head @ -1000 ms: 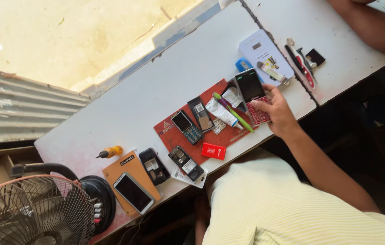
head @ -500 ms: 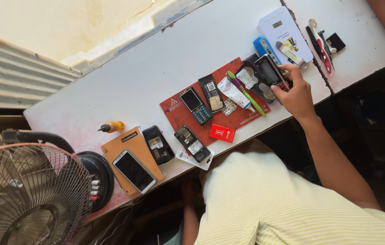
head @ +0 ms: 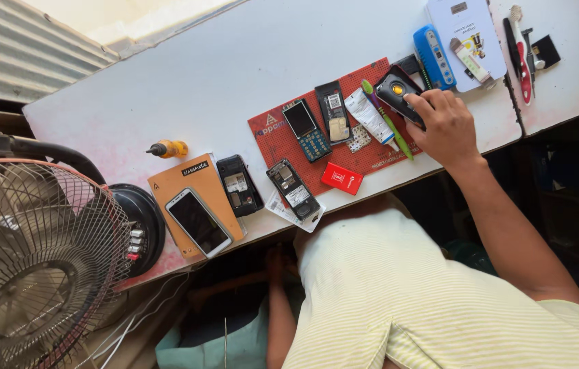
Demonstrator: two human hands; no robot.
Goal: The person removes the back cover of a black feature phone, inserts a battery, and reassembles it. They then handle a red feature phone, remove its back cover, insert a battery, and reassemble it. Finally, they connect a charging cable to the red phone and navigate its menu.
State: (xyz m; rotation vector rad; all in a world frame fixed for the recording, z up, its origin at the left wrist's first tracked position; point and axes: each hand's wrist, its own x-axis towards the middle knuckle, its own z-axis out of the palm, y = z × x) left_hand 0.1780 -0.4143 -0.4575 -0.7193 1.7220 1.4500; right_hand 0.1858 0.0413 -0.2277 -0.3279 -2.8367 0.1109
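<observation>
White worktable (head: 166, 89) carries a red repair mat (head: 283, 140), at whose two o'clock corner the right hand (head: 443, 126) has its fingers closed around a black handset (head: 396, 90), best gripped by the edges and lifted level; the left hand is hidden.

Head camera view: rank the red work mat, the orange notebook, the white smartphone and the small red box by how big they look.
1. red work mat
2. orange notebook
3. white smartphone
4. small red box
</observation>
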